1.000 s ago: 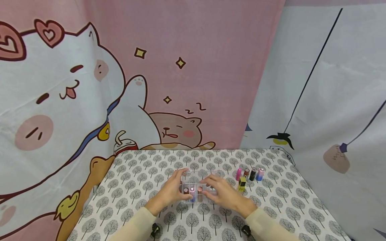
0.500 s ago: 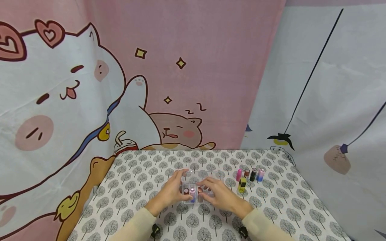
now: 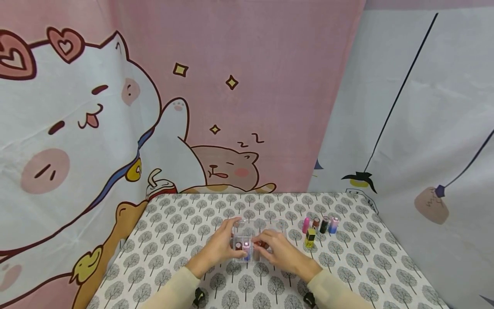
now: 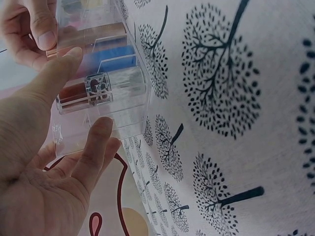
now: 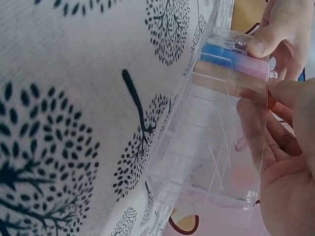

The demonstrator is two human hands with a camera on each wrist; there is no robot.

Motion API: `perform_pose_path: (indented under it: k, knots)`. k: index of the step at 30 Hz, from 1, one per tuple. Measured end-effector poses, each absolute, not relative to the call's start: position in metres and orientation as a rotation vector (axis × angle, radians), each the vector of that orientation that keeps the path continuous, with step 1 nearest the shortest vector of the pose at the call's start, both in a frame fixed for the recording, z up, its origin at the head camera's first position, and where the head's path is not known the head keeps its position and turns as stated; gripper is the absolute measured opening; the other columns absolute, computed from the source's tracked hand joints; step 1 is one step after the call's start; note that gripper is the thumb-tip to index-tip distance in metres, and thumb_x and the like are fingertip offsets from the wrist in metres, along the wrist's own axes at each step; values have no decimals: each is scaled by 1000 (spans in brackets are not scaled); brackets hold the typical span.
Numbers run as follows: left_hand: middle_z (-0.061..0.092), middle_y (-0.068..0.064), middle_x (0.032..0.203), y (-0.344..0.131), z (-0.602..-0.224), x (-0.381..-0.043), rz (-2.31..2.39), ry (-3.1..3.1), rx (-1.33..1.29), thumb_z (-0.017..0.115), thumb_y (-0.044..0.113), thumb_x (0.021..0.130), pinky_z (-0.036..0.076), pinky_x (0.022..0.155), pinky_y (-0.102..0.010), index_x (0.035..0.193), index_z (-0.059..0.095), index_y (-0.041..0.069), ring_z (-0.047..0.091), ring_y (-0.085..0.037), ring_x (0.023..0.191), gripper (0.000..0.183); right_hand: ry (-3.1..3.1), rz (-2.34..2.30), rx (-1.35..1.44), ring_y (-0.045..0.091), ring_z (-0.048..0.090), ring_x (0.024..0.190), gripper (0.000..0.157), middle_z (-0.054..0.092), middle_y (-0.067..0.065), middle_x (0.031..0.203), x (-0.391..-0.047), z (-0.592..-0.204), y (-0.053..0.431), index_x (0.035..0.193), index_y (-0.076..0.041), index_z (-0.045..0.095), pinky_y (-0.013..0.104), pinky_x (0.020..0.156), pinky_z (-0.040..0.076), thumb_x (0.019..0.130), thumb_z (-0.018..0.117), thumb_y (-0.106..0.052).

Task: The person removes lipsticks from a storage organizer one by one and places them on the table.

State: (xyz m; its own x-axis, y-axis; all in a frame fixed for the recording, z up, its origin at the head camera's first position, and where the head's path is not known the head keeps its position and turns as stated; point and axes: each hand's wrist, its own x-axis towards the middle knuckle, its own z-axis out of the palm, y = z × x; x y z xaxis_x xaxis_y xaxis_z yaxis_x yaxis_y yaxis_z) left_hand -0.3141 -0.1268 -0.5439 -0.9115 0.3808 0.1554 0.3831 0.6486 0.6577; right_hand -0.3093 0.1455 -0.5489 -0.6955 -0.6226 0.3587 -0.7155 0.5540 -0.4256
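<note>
A clear divided organizer stands on the tree-print cloth, with lipsticks upright in its compartments. My left hand grips its left side, thumb at the near wall and fingers along the side. My right hand pinches the top of a rose-gold lipstick in a near, middle compartment. Beside it stand a blue-and-pink lipstick and a clear tube with a dark red part. In the head view, my right fingers partly hide the rose-gold lipstick and the dark red items behind it.
Right of the organizer stand a pink lipstick, a brown-red one, a black one, another blue-and-pink one and a yellow one with a black part. Printed curtains hang behind the table.
My right hand has moved slightly left across the organizer, and its fingertips have come together at the rose-gold lipstick's top. My left hand stays on the organizer's left side.
</note>
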Motion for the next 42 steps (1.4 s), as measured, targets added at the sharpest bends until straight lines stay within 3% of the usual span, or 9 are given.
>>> perform_pose_path:
  k: [11,18,27,36,42]
  knots:
    - [58,-20,166,-127,-543,-314,-1151,-2841,-668,109,32,83,69,91,-36,178,39,17,73,-39,131,119,-2573,798,1182,-1,72,97,26,82,1,113,-310,-547,145,135,-4,82,15,88,68,111,80,-14]
    - [58,-20,167,-127,-545,-313,-1151,-2841,-661,109,33,82,70,92,-38,178,39,18,74,-39,131,120,-2568,845,1168,-2,72,96,26,82,0,112,-309,-547,147,136,-4,81,15,86,68,112,79,-14]
    - [58,-20,167,-127,-544,-313,-1165,-2839,-668,109,31,82,67,87,-29,178,39,17,73,-37,130,120,-2547,911,1132,4,76,99,27,83,3,117,-305,-541,151,137,-3,80,18,87,70,112,78,-13]
    - [58,-19,166,-126,-543,-312,-1158,-2841,-656,110,31,81,72,95,-46,178,39,17,74,-39,131,121,-2497,869,1101,9,80,104,30,84,0,122,-302,-534,157,137,-8,81,25,93,72,108,82,-14]
    - [59,-19,166,-126,-544,-313,-1160,-2844,-660,110,32,81,73,97,-48,179,38,17,74,-40,132,123,-2467,888,1099,10,80,102,31,85,2,123,-301,-528,160,138,-9,82,24,88,72,107,84,-11]
